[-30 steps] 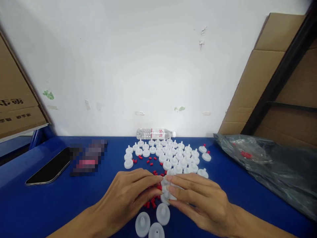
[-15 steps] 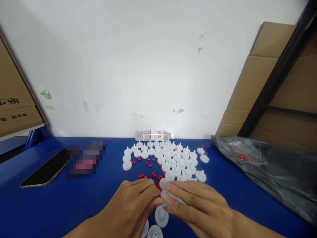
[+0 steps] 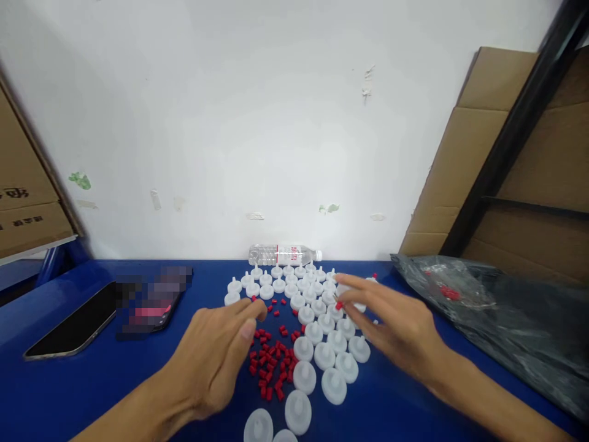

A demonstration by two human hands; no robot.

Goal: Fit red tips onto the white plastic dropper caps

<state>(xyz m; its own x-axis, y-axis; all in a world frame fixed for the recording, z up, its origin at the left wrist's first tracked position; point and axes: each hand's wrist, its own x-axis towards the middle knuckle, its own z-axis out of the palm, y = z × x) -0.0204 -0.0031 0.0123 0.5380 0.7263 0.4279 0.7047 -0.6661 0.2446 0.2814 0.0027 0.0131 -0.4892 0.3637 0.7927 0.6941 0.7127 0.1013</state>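
My right hand (image 3: 396, 319) is closed on a white plastic disc with a nozzle, held at its edge over the right side of the group of discs. A red cap (image 3: 339, 305) shows at the held disc's nozzle, below my fingers. To the left, my left hand (image 3: 221, 356) hovers beside a heap of small red caps (image 3: 271, 362). Its fingers are curved and its thumb stands a little apart, with nothing visible between them. Several white discs (image 3: 324, 355) sit with nozzles up between and beyond my hands.
A clear water bottle (image 3: 285, 254) lies against the wall. Two phones, one a black phone (image 3: 73, 322), rest on the blue table (image 3: 151, 368) at left. A grey plastic bag (image 3: 497, 325) with a small clear bag of red pieces (image 3: 450, 293) lies at right, near cardboard (image 3: 464, 147).
My hands were together at the front over a white disc. They have parted: the right went right and away with a disc, the left drew back left, uncovering the red cap heap.
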